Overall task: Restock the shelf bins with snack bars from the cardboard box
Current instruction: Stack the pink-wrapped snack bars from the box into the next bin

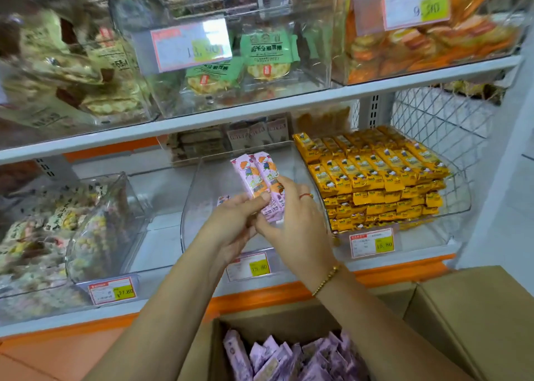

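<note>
Snack bars (261, 187) at frame centre are pinched by both my left hand (231, 218) and right hand (291, 215); I should lay them flat in the clear bin (202, 178).

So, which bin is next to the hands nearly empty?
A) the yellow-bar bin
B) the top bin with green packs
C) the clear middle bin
C: the clear middle bin, behind both hands holding pink bars, shows almost bare walls and floor, with only one pink bar visible inside.
</note>
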{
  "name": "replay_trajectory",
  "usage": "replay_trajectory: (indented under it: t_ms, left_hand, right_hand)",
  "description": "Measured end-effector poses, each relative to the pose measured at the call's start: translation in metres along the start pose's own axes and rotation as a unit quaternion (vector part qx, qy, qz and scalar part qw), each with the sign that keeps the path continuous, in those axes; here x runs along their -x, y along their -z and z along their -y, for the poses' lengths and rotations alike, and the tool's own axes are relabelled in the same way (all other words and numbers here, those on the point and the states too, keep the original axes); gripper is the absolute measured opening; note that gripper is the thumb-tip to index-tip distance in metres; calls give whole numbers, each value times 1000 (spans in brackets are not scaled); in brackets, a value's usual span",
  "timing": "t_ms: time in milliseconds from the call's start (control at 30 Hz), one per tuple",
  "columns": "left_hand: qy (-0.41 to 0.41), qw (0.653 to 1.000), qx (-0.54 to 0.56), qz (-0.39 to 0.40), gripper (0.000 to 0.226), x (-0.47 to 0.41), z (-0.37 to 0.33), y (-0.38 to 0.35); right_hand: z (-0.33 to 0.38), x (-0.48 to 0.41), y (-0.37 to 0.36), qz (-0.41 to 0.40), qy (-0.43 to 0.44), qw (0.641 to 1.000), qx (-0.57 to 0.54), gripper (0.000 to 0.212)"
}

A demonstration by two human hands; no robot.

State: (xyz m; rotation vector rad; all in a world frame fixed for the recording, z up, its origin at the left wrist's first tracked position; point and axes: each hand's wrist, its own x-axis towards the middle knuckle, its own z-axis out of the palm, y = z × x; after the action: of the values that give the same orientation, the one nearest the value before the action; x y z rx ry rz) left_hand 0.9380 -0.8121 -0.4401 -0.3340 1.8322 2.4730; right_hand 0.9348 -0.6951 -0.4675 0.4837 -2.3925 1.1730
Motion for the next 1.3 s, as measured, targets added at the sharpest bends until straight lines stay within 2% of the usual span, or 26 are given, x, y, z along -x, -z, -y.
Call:
replay_trajectory:
  t_ms: [67,167,300,467,600,667,767,933,1000,1067,1133,1167,1300]
  left_hand:
    - [10,1000,20,-1,17,-16,-3,6]
    - [36,998,44,4,32,-41,-6,13]
    - [61,998,29,5,27,-75,-1,19]
    - [51,998,-31,25,37,-111,8,34]
    - [41,997,-47,42,42,-131,6,37]
    - [32,991,-121,48,50,-141,9,38]
    - [11,965,-250,73,60,-148,13,35]
    - [-45,943,-313,108,57,-156,17,28]
    - [-81,919,-377,82,52,-159,24,33]
    - [-124,854,-504,44,42,-160,29,40]
    - [-125,776,-615,58,37,-159,35,45]
    - [-114,749,-648,73,40,-160,38,47]
    - [-77,713,-691,91,70,-161,47,53]
  right_hand:
    - [-4,-8,-13,3,-22,999,-32,71]
    - [-12,-24,-26,-8,-46,997,-55,69]
    - [-28,-45,-45,-1,-82,995,-57,65]
    - [-45,-74,-73,58,-250,940,-227,59]
    - [-54,-93,-78,74,-241,952,-175,59]
    - [-62,-96,-83,89,-258,953,-129,61]
    - [-72,-94,-90,140,-324,927,-129,58]
    - [-76,-96,-94,150,-341,925,-77,51]
    - [-76,-96,-94,159,-330,930,-24,56]
    - [-75,-93,-93,194,-315,928,45,68]
    - [-74,-87,-93,235,-296,919,115,78]
    - [-73,-85,-92,257,-283,912,152,79]
    - [-64,-79,-91,318,-250,873,273,71]
